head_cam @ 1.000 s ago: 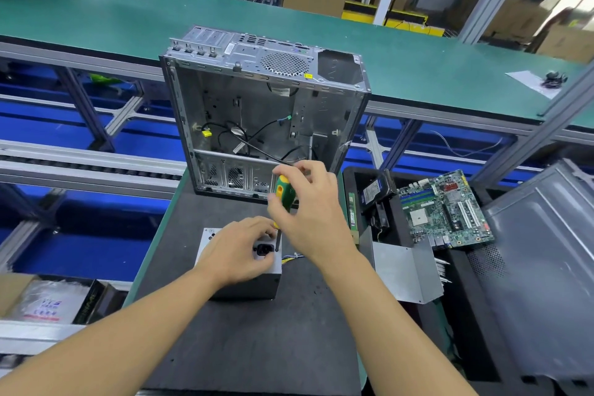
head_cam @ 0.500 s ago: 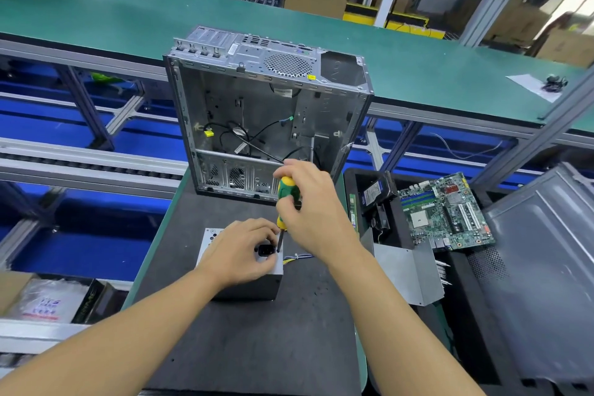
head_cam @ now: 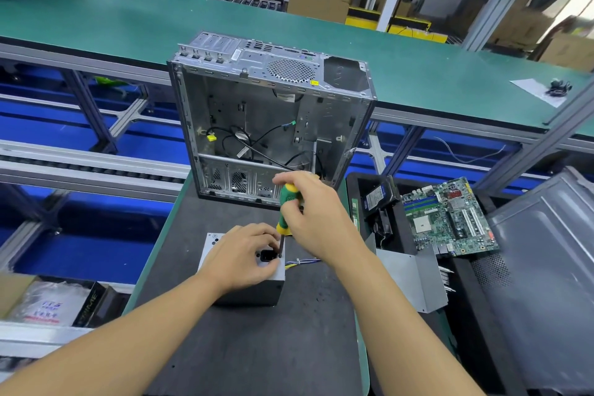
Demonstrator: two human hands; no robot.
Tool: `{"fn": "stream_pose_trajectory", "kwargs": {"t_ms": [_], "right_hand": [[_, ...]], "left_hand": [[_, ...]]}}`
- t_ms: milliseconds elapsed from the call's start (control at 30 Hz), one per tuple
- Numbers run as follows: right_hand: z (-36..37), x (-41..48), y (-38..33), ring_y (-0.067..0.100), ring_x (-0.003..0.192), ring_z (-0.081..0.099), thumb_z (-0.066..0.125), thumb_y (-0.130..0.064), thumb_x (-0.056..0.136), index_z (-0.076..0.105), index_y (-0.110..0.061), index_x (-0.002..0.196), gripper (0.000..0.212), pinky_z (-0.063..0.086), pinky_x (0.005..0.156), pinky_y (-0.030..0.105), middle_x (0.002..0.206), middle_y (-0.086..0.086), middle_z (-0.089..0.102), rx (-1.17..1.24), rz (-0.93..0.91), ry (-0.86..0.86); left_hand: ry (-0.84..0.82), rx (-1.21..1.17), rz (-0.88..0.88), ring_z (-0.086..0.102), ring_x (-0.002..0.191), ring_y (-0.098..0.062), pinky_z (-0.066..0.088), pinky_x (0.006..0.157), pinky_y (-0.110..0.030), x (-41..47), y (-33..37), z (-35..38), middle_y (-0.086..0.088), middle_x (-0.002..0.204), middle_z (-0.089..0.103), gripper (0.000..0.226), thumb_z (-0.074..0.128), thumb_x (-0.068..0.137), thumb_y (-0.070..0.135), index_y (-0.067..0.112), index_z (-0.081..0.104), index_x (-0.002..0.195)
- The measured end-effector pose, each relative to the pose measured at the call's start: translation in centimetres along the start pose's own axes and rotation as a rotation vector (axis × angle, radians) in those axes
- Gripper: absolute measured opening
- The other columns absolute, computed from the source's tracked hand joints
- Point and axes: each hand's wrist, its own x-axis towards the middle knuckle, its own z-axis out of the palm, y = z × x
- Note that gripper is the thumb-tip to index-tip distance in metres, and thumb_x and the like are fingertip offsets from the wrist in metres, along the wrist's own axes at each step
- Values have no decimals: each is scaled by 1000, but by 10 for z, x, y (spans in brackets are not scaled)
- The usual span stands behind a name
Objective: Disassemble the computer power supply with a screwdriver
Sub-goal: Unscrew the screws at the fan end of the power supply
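A grey power supply [head_cam: 254, 292] stands on the dark mat, its black socket facing up. My left hand [head_cam: 241, 255] lies over its top and holds it steady, fingers curled near the socket. My right hand [head_cam: 316, 214] grips a green and yellow screwdriver [head_cam: 287, 207]. The screwdriver stands nearly upright with its tip on the top face, just right of the socket. Thin coloured wires [head_cam: 300, 262] trail out of the unit to the right.
An open, gutted computer case [head_cam: 273, 119] stands upright just behind the power supply. A black bin at the right holds a green motherboard [head_cam: 450, 219], a drive and metal plates. A grey case panel [head_cam: 546, 267] leans at far right. A green conveyor [head_cam: 128, 26] runs behind.
My right hand has shifted slightly around the screwdriver handle, which stays upright on the same spot. My left hand and the power supply have stayed in place.
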Motion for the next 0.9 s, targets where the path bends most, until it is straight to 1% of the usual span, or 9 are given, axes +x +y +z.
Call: {"fn": "stream_pose_trajectory", "kwargs": {"t_ms": [67, 167, 267, 433, 500, 633, 733, 833, 900], "right_hand": [[4, -2, -2, 11, 115, 46, 56, -12, 91, 65, -22, 118, 30, 37, 97, 21, 126, -10, 55, 2, -34, 43], [5, 0, -3, 12, 112, 41, 71, -31, 89, 73, -28, 111, 22, 34, 96, 18, 116, -5, 49, -10, -27, 118], [1, 2, -3, 10, 96, 47, 72, -25, 90, 74, -27, 113, 24, 39, 87, 19, 103, -2, 47, 22, -21, 99], [-1, 2, -2, 9, 92, 49, 51, 2, 88, 63, -18, 129, 47, 38, 82, 18, 112, -4, 57, 11, -23, 35], [-1, 1, -1, 7, 91, 51, 49, 1, 86, 61, -18, 126, 46, 41, 81, 20, 115, -8, 60, 25, 3, 33], [5, -2, -1, 9, 114, 46, 58, -20, 92, 64, -22, 121, 30, 40, 97, 23, 119, -11, 57, -23, -15, 89], [6, -1, 1, 9, 105, 41, 69, -39, 89, 70, -28, 113, 26, 35, 87, 15, 109, -7, 47, -102, -29, 176], [3, 0, 4, 3, 85, 46, 70, -31, 90, 70, -29, 116, 26, 37, 80, 13, 100, -7, 43, -37, -13, 148], [1, 0, 4, 2, 84, 46, 67, -25, 92, 68, -29, 123, 31, 35, 80, 10, 100, -7, 44, -46, -21, 144]], "left_hand": [[-4, 13, -1, 55, 91, 4, 42, 75, -23, 0, 0, 0, 30, 99, 57, 17, 63, 78, 44, 31, 70, 85], [3, 19, 0, 54, 89, 3, 41, 74, -23, 1, 0, 0, 31, 95, 52, 16, 64, 77, 44, 30, 70, 84], [1, 8, -2, 54, 90, 4, 39, 74, -21, 1, 1, 0, 33, 95, 49, 16, 64, 77, 45, 30, 68, 83], [-4, -11, -3, 56, 97, 7, 40, 77, -21, 0, -1, 0, 30, 105, 59, 12, 65, 77, 43, 33, 68, 84], [-4, -11, -8, 56, 97, 6, 41, 77, -22, 0, -1, 1, 30, 105, 58, 12, 64, 77, 43, 34, 67, 84], [-7, 11, -3, 55, 93, 4, 39, 74, -22, 1, -1, 1, 36, 97, 50, 13, 63, 77, 44, 35, 66, 85], [-3, 9, 4, 55, 96, 5, 41, 76, -23, 1, -2, 2, 31, 104, 56, 14, 65, 78, 47, 35, 65, 85], [-4, 11, 4, 54, 100, 7, 42, 79, -24, 0, -3, 2, 30, 110, 57, 15, 64, 78, 49, 36, 65, 86], [-6, 7, 6, 55, 101, 7, 44, 78, -25, 1, -3, 2, 29, 110, 58, 15, 64, 79, 48, 35, 66, 86]]}}
